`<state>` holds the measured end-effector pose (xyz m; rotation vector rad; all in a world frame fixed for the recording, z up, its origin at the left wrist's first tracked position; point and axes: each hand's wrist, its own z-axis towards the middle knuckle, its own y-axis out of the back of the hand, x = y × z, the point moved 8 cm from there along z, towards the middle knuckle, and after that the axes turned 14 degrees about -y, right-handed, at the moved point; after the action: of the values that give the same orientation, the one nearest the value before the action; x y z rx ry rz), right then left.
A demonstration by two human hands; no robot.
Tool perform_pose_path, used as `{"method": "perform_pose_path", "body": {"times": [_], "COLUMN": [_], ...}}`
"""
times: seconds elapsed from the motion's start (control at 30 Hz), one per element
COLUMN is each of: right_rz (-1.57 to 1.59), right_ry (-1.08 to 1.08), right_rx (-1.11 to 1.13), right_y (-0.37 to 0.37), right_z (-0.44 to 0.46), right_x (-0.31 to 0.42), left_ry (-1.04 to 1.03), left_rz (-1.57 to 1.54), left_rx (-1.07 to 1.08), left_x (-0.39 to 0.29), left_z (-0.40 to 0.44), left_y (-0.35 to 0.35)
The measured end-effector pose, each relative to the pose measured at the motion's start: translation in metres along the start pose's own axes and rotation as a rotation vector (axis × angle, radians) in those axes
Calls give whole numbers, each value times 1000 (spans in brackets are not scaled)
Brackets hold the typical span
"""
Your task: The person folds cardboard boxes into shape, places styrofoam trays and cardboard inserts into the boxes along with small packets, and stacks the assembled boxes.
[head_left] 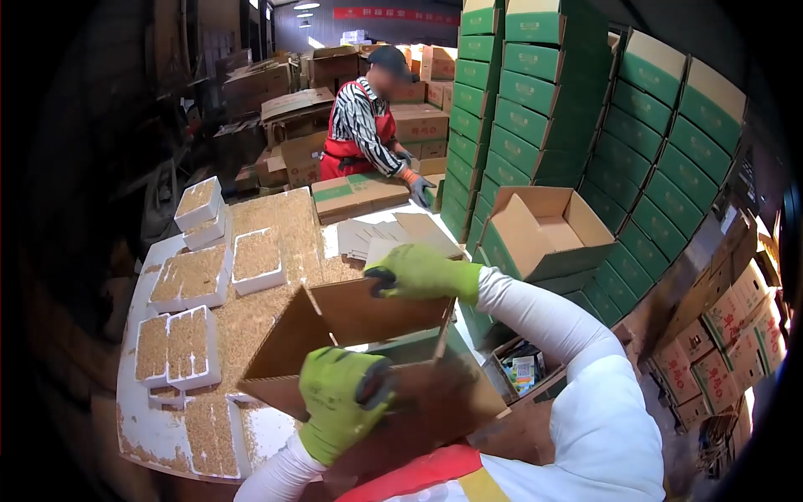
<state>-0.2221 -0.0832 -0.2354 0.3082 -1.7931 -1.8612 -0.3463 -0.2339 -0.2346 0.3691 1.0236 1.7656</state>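
Trays: white [190,279], tan-filled, on the table [134,376].
Left hand [345,403]: mine, gloved, gripping the near side.
Box [360,314]: open, tilted, between my hands.
Right hand [427,273]: mine, gloved, curled over the far rim.
Cartons: green [525,117], stacked.

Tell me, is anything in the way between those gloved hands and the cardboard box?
Nothing visible besides the gloves: the left hand is right at the near side of the open box, and the right hand is at its far rim.
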Motion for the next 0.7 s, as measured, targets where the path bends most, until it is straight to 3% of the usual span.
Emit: {"method": "perform_pose_path", "body": {"times": [0.03,0.13,0.17,0.2,0.33,0.37,0.43,0.5,0.57,0.63,0.7], "right_rz": [-28,-9,18,44,-9,55,187,-10,445,99,-22], "right_ry": [37,42,62,83,7,98,259,-108,-117,16,186], "right_rx": [-56,23,-3,-32,-4,-209,-629,-568,-138,213,155], "right_y": [-4,-37,-40,-44,-40,-21,12,61,64,15,-13], "right_z": [1,11,12,13,16,10,-15,-60,-115,-155,-159], "right_x": [17,27,21,14,23,27,28,1,-12,35,71], "left_ry": [39,-217,-136,31,53,53,-89,-33,-22,55,12], "left_rz": [-99,-488,-594,-839,-358,-241,-11,30,58,12,44], "left_rx": [61,185,82,-169,-102,-106,272,146,99,44,112], "left_x": [-17,-68,-37,-5,61,63,39,57,59,63,69], "left_z": [3,-2,-24,-31,-65,-63,-35,-39,-43,-39,-37], "left_y": [-1,12,31,61,6,0,-38,-35,-32,-36,-45]}}
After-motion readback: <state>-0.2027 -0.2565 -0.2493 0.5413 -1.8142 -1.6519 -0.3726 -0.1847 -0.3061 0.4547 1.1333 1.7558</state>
